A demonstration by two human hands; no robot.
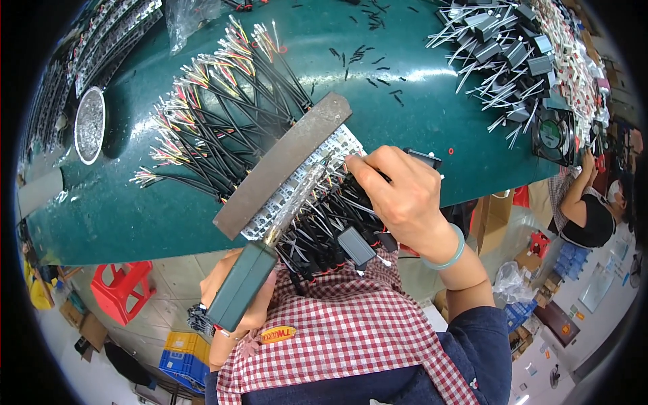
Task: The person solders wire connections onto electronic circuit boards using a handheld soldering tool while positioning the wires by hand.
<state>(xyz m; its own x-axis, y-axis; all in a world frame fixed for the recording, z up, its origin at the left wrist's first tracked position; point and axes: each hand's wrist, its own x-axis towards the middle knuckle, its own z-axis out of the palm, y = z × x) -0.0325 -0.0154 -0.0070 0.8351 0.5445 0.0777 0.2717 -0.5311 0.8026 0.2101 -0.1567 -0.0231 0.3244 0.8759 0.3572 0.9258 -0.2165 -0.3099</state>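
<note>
Right fingers (370, 177), arched downward, pinch together beside white boards (341, 142); left fingers (215, 277) clasp a green-handled tool (243, 287).

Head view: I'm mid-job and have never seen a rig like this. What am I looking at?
There is no machine arm here: these are a person's own bare hands, seen from above by a wide camera worn on the head, so straight edges bend near the rim. The left hand holds a tool with a dark green handle, its silvery shaft lying over white circuit boards. The right hand pinches at the boards' far end; what is between its fingertips is hidden. A flat metal bar lies alongside the boards. On the green table are black cables with coloured wire ends, a round dish and grey boxes with white wires.
</note>
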